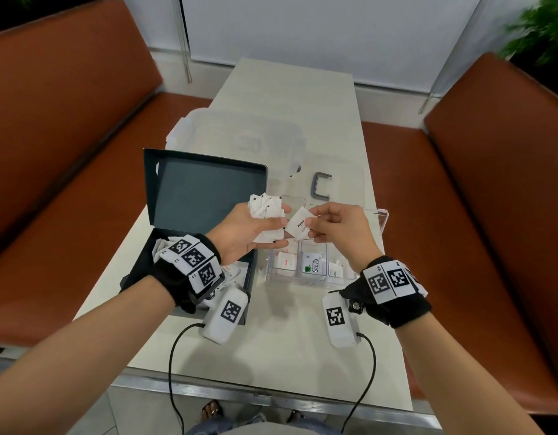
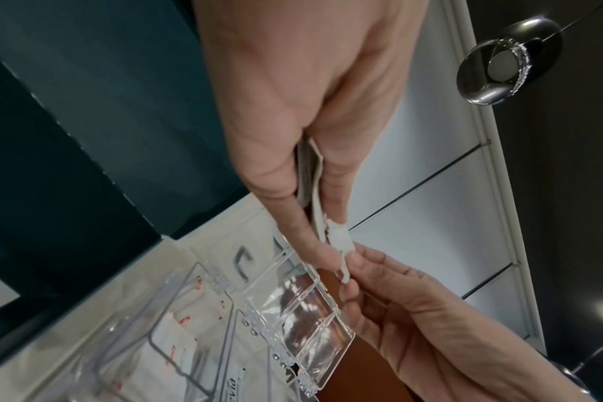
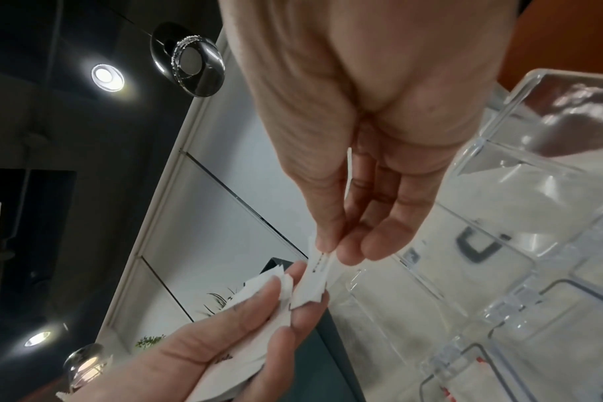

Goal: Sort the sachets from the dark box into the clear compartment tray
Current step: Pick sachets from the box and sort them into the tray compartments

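Note:
My left hand (image 1: 255,229) holds a fanned stack of white sachets (image 1: 266,208) above the gap between the dark box (image 1: 189,271) and the clear compartment tray (image 1: 312,277). My right hand (image 1: 331,227) pinches a single white pepper sachet (image 1: 298,227) between thumb and fingers, right beside the left hand's stack. The same sachet (image 3: 314,283) shows edge-on in the right wrist view, next to the stack (image 3: 258,288). In the left wrist view the stack (image 2: 308,174) sits between my thumb and fingers. More sachets lie in the box and in the tray's near compartments, one labelled Stevia (image 1: 312,265).
The box's lid (image 1: 205,189) stands open behind my left hand. The tray's clear hinged lid (image 1: 378,218) lies open to the right. A large translucent container (image 1: 240,139) and a grey handle (image 1: 321,186) sit farther back on the pale table (image 1: 287,350). Orange benches flank both sides.

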A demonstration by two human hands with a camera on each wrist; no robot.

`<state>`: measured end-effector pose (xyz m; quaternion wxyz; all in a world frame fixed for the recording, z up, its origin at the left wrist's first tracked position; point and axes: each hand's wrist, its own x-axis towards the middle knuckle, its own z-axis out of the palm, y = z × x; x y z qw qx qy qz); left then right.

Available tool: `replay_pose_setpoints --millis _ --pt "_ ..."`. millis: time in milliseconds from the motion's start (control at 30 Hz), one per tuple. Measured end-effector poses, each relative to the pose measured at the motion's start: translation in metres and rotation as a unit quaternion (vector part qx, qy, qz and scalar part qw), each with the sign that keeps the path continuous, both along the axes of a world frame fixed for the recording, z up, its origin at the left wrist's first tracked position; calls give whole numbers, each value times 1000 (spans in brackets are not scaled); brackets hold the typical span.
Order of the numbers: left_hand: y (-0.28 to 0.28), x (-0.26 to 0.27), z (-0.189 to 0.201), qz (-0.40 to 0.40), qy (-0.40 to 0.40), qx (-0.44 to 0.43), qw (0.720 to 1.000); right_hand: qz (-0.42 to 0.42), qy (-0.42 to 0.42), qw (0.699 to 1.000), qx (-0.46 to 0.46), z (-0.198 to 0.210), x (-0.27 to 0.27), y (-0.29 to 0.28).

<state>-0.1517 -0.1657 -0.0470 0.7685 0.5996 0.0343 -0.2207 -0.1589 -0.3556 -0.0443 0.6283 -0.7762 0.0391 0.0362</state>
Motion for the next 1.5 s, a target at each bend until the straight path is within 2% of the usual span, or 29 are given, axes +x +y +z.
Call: replay_pose_setpoints --millis 133,267,367,467,733,967,1133,1333,1433,1500 --pt "-5 -1 0 2 12 -10 1000 6 -9 1000 -21 -1 -3 -1" --pt "-10 1 0 10 53 -26 998 -30 -17 999 -26 -3 -2 -2" --pt "-10 3 -2 14 30 -10 999 -40 -16 999 18 0 -1 -9" --pt "-11 2 -4 21 2 22 1000 5 -9 998 61 3 -3 -13" --pt "-27 3 -3 -26 -7 43 999 26 -39 992 -118 3 -2 -24" --pt "-52 3 -5 -49 -22 60 997 16 -24 989 -143 2 -5 -37" --pt "-67 2 -8 -76 -38 70 994 3 0 991 -130 -1 -9 -49" --pt "-84 3 -10 -76 -44 65 994 -4 49 998 -44 -10 -9 -69" --pt "-88 3 -13 -58 -40 73 995 -33 72 997 -5 -15 -6 -78" --pt "-85 3 -15 -40 -26 73 996 -67 61 995 -28 -20 -2 -84"
